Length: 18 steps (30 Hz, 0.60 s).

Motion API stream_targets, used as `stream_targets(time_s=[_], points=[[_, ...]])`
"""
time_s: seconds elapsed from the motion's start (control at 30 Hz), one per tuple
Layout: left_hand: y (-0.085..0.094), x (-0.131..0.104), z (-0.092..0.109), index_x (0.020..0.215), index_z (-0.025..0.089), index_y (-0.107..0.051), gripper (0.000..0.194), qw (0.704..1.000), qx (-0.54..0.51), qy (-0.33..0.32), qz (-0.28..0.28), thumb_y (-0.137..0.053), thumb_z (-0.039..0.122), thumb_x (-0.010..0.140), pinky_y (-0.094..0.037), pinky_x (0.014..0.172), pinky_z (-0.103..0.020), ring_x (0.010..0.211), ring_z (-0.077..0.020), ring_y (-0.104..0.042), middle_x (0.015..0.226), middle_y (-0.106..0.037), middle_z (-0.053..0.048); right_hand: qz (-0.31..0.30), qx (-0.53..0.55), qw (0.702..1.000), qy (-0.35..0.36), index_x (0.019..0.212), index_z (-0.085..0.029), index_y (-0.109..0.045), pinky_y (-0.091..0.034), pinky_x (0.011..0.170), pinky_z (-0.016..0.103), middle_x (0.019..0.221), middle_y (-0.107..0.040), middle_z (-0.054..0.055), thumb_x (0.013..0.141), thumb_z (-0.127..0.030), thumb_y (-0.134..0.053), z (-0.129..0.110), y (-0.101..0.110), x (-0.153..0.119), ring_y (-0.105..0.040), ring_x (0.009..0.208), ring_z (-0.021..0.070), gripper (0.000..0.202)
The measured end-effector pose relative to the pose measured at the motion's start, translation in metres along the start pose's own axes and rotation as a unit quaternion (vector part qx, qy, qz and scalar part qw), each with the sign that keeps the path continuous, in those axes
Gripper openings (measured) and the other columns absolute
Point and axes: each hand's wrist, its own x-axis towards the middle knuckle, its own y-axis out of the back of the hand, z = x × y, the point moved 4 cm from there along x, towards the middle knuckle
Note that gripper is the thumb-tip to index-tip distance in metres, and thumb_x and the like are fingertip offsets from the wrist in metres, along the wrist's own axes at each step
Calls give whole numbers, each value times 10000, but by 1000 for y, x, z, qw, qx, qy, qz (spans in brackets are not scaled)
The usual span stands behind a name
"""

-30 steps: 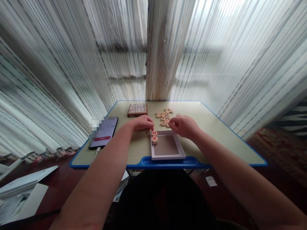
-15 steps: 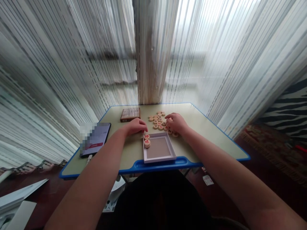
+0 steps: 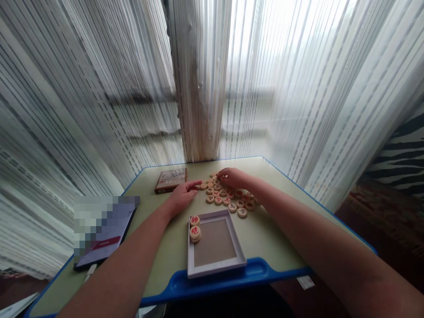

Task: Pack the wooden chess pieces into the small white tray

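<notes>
Round wooden xiangqi pieces (image 3: pixel 218 200) lie loosely spread behind an open white box tray (image 3: pixel 236 240). My left hand (image 3: pixel 181 197) has its fingers stretched out, the tips beside a blank-faced piece (image 3: pixel 203 187) at the pile's left edge. Over the far end of the pile is my right hand (image 3: pixel 234 177), its fingers bent down and together; anything between their tips is hidden. Inside the tray's left side, a piece with a red character (image 3: pixel 194 220) sits at the corner, and a short stack of red-marked pieces (image 3: pixel 195 232) stands in front of it.
A flat brown box with a printed lid (image 3: pixel 172 179) lies at the back left. At the left edge rests a tablet (image 3: pixel 107 240), partly blurred, with a white cable (image 3: pixel 90 271). The table has a blue front rim (image 3: pixel 218 279); sheer curtains (image 3: pixel 202 88) hang behind it.
My view has shifted closer to the table. My left hand has moved from the tray's far corner to the pile's left edge, its fingers straightening. My right hand has reached to the pile's far end.
</notes>
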Motion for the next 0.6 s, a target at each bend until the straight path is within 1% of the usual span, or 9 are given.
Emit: stream_targets(time_s=[0.07, 0.13, 0.2, 0.27, 0.37, 0.47, 0.53, 0.6], points=[[1, 0, -1, 1177, 159, -610, 462, 1000, 10, 1, -2, -482, 209, 736, -445, 929, -344, 973, -194, -616, 1055, -684, -63, 13, 5, 999, 33, 1009, -203, -702, -436, 904, 223, 1135, -659, 40, 783, -105, -522, 0, -3, -2, -614, 990, 163, 306], [1, -1, 1, 1131, 164, -638, 432, 1000, 28, -11, -5, -481, 202, 731, -414, 979, -353, 1022, -197, -600, 1099, -671, -59, 22, 8, 998, 51, 974, -200, -711, -442, 887, 221, 1114, -665, 43, 758, -80, -539, 0, -2, -5, -621, 962, 158, 301], [0, -1, 5, 1057, 167, -672, 384, 999, 38, -26, -11, -483, 197, 725, -357, 1040, -350, 1102, -196, -565, 1167, -644, -55, 18, 11, 998, 54, 930, -203, -720, -463, 830, 223, 1064, -680, 41, 756, -96, -556, 1, 0, -10, -636, 891, 152, 262], [0, -2, 8, 1003, 169, -689, 347, 999, 32, -28, -15, -490, 199, 721, -321, 1067, -345, 1143, -194, -541, 1197, -630, -51, 2, 24, 999, 42, 907, -205, -724, -478, 748, 222, 994, -697, 37, 764, -147, -580, 0, 3, -14, -643, 802, 145, 211], [2, -5, 7, 967, 165, -696, 318, 1000, -1, 14, 2, -511, 227, 715, -380, 1012, -341, 1070, -194, -581, 1099, -677, -54, -19, 84, 996, 7, 920, -207, -718, -475, 659, 211, 896, -714, 20, 773, -222, -605, -2, 8, -20, -631, 691, 122, 186], [6, -8, 6, 933, 158, -702, 302, 997, -36, 52, 35, -525, 239, 702, -440, 913, -317, 956, -182, -613, 974, -707, -52, -17, 139, 990, 4, 934, -204, -710, -469, 666, 199, 869, -719, 7, 781, -228, -605, -7, 11, -24, -617, 681, 105, 187], [8, -9, 7, 905, 157, -710, 292, 996, -46, 60, 42, -525, 234, 692, -455, 857, -305, 889, -172, -618, 921, -709, -49, -32, 145, 989, -8, 953, -199, -706, -463, 610, 200, 825, -716, 8, 800, -231, -576, -9, 10, -26, -590, 601, 93, 203], [8, -9, 7, 870, 160, -717, 278, 996, -48, 63, 37, -524, 233, 684, -460, 816, -298, 841, -167, -614, 879, -708, -45, -58, 143, 988, -30, 991, -193, -696, -437, 515, 205, 766, -704, 12, 824, -244, -533, -10, 8, -29, -526, 479, 75, 239]])
